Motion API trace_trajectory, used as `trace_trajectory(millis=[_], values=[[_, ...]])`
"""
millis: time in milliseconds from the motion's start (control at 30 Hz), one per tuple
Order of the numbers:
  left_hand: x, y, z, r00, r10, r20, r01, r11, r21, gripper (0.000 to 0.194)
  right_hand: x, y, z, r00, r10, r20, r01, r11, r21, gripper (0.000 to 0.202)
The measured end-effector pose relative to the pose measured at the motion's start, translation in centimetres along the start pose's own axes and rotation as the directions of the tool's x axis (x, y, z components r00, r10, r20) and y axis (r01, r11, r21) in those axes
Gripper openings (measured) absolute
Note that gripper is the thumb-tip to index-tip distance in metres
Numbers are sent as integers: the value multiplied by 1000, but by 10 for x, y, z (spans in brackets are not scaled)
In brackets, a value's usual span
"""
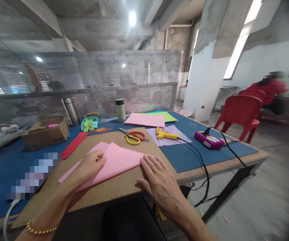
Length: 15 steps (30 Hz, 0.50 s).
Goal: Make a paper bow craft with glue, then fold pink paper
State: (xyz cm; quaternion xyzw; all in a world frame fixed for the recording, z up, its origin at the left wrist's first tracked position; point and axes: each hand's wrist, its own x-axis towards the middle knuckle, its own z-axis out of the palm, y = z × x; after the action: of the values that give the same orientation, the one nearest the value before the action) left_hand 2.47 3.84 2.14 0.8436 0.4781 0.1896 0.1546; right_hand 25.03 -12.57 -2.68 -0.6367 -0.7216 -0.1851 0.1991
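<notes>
A pink sheet [119, 159], folded over on itself, lies on the brown cardboard [104, 199] in front of me. My left hand [91, 165] has its fingers curled closed on the sheet's upper layer near the middle. At the sheet's right-hand corner rests my right hand [155, 174], palm down with the fingers stretched out and the thumb apart. Just beyond the sheet are scissors [133, 138] with one yellow and one red handle.
A yellow glue gun [166, 134] lies on lilac paper [184, 140], its cord running to a purple power box [209, 140]. Behind are pink paper [145, 119], a green flask [120, 110] and a steel flask [70, 112]. At left stands a cardboard box [46, 135]. A person sits far right.
</notes>
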Motion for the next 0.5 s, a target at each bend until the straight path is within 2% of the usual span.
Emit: trace_trajectory(millis=[200, 500], values=[[6, 7, -6, 1000, 0, 21, 1, 999, -44, 26, -2, -2, 1, 999, 33, -20, -33, 999, -5, 61], [11, 6, -4, 998, 26, 59, -21, 996, -89, 27, -3, -1, 2, 999, 37, -11, -37, 999, -6, 64]])
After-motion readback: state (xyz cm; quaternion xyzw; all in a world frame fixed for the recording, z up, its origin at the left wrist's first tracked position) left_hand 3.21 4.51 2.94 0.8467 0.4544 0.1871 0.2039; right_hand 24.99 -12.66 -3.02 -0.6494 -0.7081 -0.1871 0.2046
